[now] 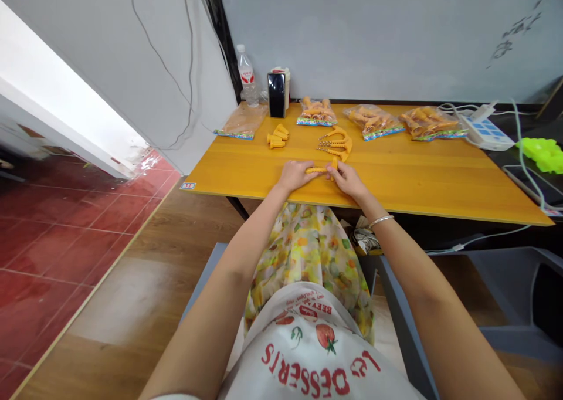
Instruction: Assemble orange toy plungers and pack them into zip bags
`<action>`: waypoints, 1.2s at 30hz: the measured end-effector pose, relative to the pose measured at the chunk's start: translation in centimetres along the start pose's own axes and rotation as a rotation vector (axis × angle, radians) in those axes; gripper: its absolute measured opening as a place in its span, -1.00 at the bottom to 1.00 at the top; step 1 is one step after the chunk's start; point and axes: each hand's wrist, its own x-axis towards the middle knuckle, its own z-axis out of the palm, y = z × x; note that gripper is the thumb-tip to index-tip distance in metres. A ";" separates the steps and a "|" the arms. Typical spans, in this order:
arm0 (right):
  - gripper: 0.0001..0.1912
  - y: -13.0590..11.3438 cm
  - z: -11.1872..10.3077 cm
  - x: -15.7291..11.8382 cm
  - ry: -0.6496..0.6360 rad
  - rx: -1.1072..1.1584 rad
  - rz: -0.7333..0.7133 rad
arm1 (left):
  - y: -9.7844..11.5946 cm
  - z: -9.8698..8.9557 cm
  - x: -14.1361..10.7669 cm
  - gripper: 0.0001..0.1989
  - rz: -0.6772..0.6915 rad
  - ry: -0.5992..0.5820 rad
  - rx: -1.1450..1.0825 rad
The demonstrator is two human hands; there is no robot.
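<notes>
Close to the table's near edge, my left hand (298, 176) is closed on a ribbed yellow plastic corkscrew handle (315, 169) that lies sideways. My right hand (347, 180) pinches a small yellow plastic sleeve (335, 162) at the handle's right end. Fingers cover the place where the two parts meet, so I cannot tell whether they are joined. Just beyond my right hand, several yellow corkscrews (343, 145) lie in a fan, metal spirals pointing left. Farther left sit a few loose flared yellow sleeves (277, 144).
Clear bags of orange-yellow parts (317, 112) line the table's (422, 177) back, with a flatter bag (241, 121) at left. Behind stand a water bottle (247, 77) and a dark phone (277, 95). A white power strip (488, 131) and bright green item (543, 155) are at right.
</notes>
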 end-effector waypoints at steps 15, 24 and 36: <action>-0.31 1.1 0.9 0.2 0.214 0.159 0.047 | 0.3 -0.6 0.1 -0.75 -0.090 0.003 -0.066; -0.37 0.3 1.1 0.3 0.266 0.042 0.061 | 0.1 -0.3 0.1 -0.75 -0.092 0.037 -0.065; -0.35 0.9 1.2 0.3 0.259 0.066 0.135 | 0.0 -0.3 0.1 -0.74 -0.046 0.000 -0.057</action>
